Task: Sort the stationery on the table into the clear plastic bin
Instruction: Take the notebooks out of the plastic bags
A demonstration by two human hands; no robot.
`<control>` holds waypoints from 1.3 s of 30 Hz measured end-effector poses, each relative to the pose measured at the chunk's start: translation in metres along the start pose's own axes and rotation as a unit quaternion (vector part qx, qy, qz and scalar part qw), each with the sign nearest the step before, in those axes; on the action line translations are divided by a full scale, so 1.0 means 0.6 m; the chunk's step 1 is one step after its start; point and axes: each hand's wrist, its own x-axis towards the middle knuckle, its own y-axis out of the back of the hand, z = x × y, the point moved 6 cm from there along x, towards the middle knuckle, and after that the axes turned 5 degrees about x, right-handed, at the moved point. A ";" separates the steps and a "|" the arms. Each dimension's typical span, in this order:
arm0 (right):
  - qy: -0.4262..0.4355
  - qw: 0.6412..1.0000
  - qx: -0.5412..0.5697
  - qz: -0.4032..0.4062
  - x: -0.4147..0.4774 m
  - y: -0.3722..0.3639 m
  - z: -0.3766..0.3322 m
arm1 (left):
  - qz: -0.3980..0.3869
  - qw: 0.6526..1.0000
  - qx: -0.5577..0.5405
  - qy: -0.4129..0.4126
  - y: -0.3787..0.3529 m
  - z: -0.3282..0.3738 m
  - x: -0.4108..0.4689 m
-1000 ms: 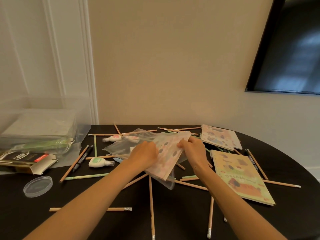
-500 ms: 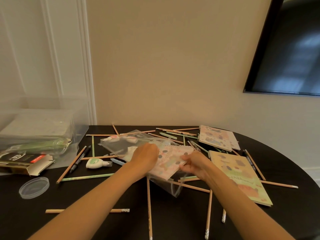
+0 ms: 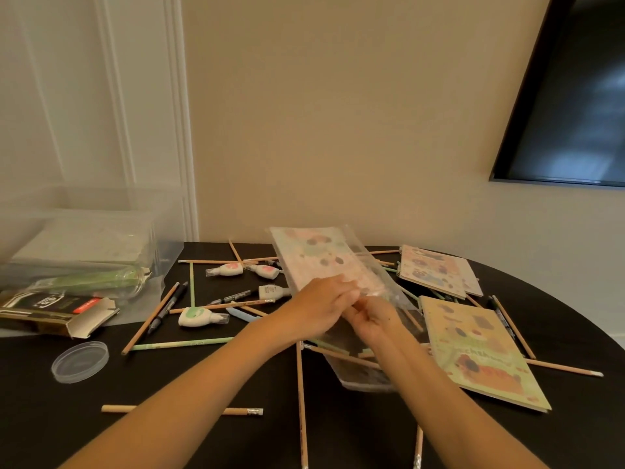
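My left hand [image 3: 321, 304] and my right hand [image 3: 370, 319] meet over the middle of the black table [image 3: 40, 421]. Together they hold a pastel patterned notebook [image 3: 318, 257] inside a clear plastic sleeve [image 3: 378, 269], tilted up with its far end raised. My left hand grips the notebook's near edge; my right hand pinches the sleeve beside it. The clear plastic bin [image 3: 84, 211] stands at the far left with papers and a green item inside. Several pencils [image 3: 182, 343], correction tapes [image 3: 199, 316] and pens lie scattered around.
Two more notebooks lie to the right, one yellow-green [image 3: 480, 350], one pastel [image 3: 436, 270]. An open dark cardboard box [image 3: 54, 313] and a round clear lid [image 3: 79, 362] sit at the left. A dark screen [image 3: 575, 96] hangs on the right wall.
The sleeved notebook has swung from lying low and flat to standing tilted up. My hands have come close together at its near edge.
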 end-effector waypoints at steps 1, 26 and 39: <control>-0.002 1.000 0.021 -0.012 0.000 0.001 0.003 | -0.008 1.000 -0.002 0.020 0.001 -0.012 -0.002; -0.109 0.982 -0.153 -0.033 0.014 -0.015 0.071 | -0.001 0.903 -0.156 0.401 -0.064 -0.222 -0.035; -0.064 0.898 -0.407 -0.155 -0.103 0.056 -0.116 | 0.120 0.962 0.156 0.187 -0.043 -0.009 0.052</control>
